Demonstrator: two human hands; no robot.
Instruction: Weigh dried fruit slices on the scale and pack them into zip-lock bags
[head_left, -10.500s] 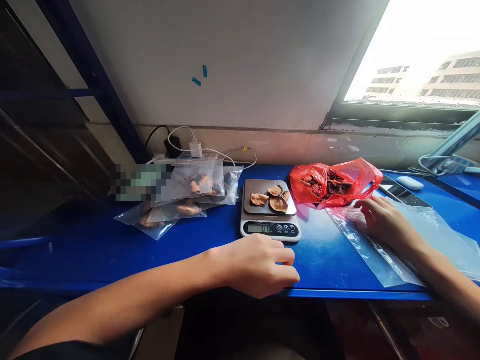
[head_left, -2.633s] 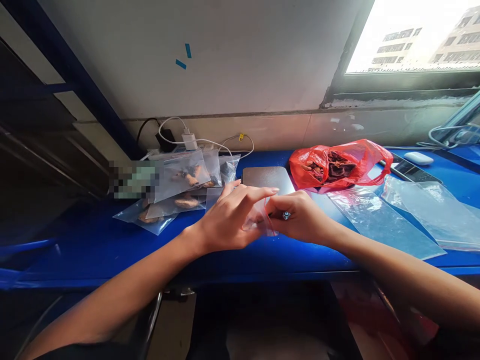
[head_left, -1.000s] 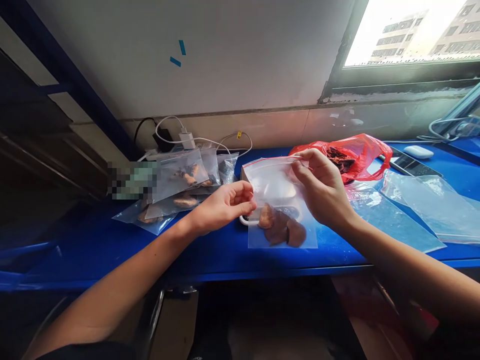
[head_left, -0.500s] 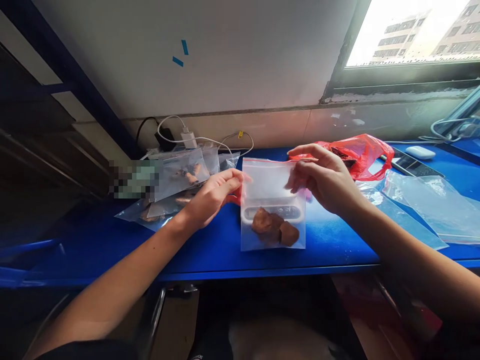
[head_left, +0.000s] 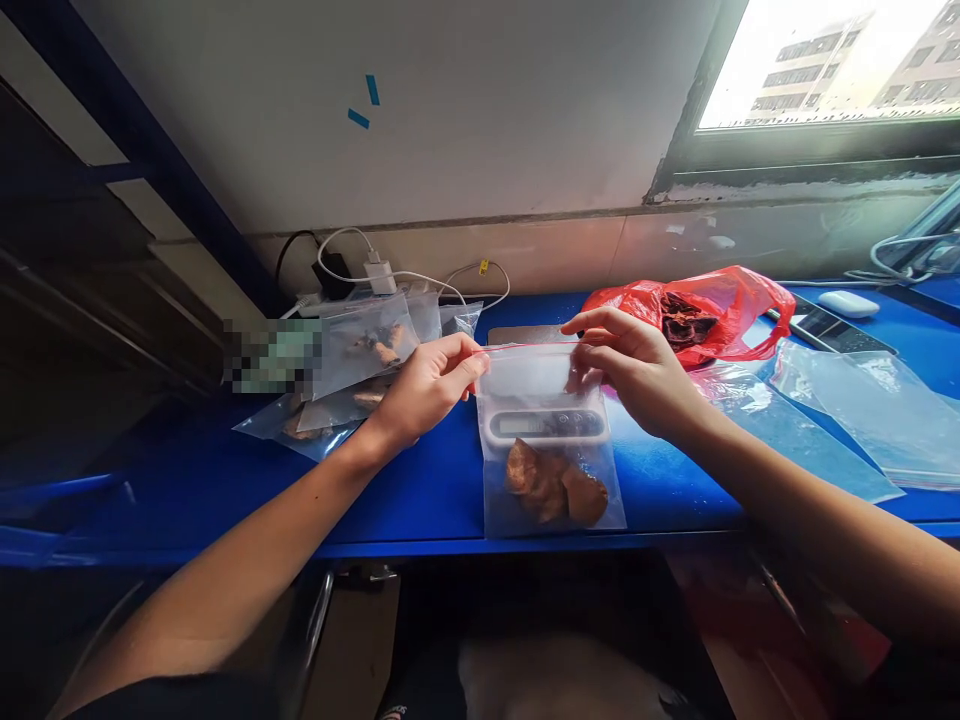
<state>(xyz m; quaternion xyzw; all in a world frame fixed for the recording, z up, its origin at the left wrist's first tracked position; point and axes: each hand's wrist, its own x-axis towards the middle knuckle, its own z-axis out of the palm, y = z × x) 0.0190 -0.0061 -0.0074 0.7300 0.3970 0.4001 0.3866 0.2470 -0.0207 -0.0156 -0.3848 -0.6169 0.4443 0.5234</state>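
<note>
A clear zip bag (head_left: 499, 510) with brown dried pieces (head_left: 551, 482) at its bottom hangs between my hands. My left hand (head_left: 429, 388) pinches its top left corner between thumb and fingers. At the top right, my right hand (head_left: 634, 365) grips the bag's red-lined edge, some fingers behind the film. Through the bag shows a small digital scale (head_left: 546, 427); its display is too faint to read. The scale's plate (head_left: 521, 335) shows just above the bag's top edge.
Filled zip bags (head_left: 364, 345) are piled on the left. A red plastic bag (head_left: 750, 310) with dark dried pieces lies behind my right hand. On the right are flat zip bags (head_left: 862, 400), a phone (head_left: 840, 325) and a white case (head_left: 849, 303). A white charger (head_left: 380, 275) stands by the wall.
The zip bag has come down and toward me, its top edge lower and its bottom nearer the table's front edge. Both hands moved with it. More of the scale shows.
</note>
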